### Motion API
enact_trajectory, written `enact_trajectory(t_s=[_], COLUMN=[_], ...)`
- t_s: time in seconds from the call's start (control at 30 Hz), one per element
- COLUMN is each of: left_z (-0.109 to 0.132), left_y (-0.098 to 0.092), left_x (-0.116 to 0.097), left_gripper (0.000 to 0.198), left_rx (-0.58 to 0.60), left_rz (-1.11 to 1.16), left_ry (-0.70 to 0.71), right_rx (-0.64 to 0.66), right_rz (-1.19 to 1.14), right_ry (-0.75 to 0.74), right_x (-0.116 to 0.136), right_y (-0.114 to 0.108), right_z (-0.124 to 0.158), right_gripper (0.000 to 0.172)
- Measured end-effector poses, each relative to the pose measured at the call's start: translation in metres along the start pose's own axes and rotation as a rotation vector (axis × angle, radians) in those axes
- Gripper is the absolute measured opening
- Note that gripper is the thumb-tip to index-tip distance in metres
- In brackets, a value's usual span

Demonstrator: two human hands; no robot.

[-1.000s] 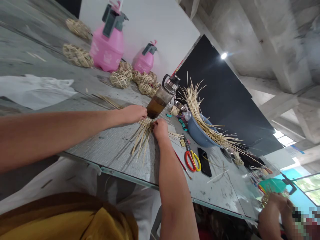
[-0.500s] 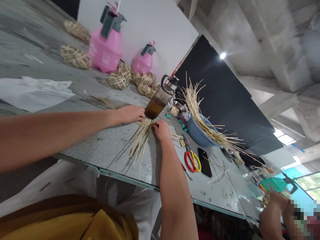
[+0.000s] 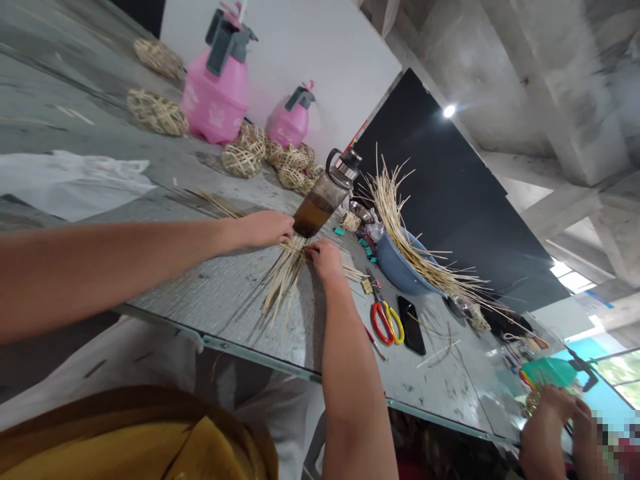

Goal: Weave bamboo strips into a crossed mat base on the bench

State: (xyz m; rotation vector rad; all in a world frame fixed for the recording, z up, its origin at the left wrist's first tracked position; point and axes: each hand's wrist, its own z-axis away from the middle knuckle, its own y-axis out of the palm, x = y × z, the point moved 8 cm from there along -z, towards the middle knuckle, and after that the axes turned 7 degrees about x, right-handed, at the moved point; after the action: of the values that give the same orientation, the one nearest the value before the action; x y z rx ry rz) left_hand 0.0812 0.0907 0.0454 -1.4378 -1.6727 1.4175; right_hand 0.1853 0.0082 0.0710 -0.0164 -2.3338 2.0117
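Note:
Crossed bamboo strips (image 3: 283, 280) lie on the grey table, their loose ends fanning toward the front edge and others running out left and right. My left hand (image 3: 274, 229) is closed on the strips at the left of the crossing, just beside the base of a bottle (image 3: 320, 203) of brown liquid. At the right of the crossing, my right hand (image 3: 324, 259) pinches the strips with thumb and fingers. The bottle stands directly behind the crossing and hides part of it.
Red-and-yellow scissors (image 3: 387, 323) and a black phone (image 3: 411, 325) lie to the right. A blue basin (image 3: 406, 267) holds long strips. Woven balls (image 3: 241, 161) and pink sprayers (image 3: 215, 97) stand behind. Another person's hands (image 3: 553, 407) are at the far right.
The whole view has shifted slightly, so things sit a little further right. Both hands keep nearly the same place on the strips.

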Motion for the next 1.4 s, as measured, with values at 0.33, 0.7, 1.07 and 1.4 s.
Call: enact_trajectory(t_s=[0.33, 0.7, 1.07, 1.4], left_z=[0.003, 0.002, -0.003, 0.0], left_y=[-0.003, -0.005, 0.001, -0.005], left_x=[-0.004, -0.004, -0.002, -0.009], left_gripper=[0.014, 0.013, 0.016, 0.012], left_rx=[-0.121, -0.061, -0.033, -0.065], left_rz=[-0.046, -0.04, -0.011, -0.049], left_ry=[0.025, -0.005, -0.006, -0.032], right_rx=[0.021, 0.015, 0.01, -0.04], right_rz=[0.063, 0.084, 0.087, 0.127], right_ry=[0.003, 0.01, 0.008, 0.009], right_x=[-0.002, 0.002, 0.008, 0.012], right_y=[0.011, 0.006, 0.006, 0.008], right_z=[-0.005, -0.003, -0.004, -0.003], right_gripper=[0.015, 0.019, 0.021, 0.016])
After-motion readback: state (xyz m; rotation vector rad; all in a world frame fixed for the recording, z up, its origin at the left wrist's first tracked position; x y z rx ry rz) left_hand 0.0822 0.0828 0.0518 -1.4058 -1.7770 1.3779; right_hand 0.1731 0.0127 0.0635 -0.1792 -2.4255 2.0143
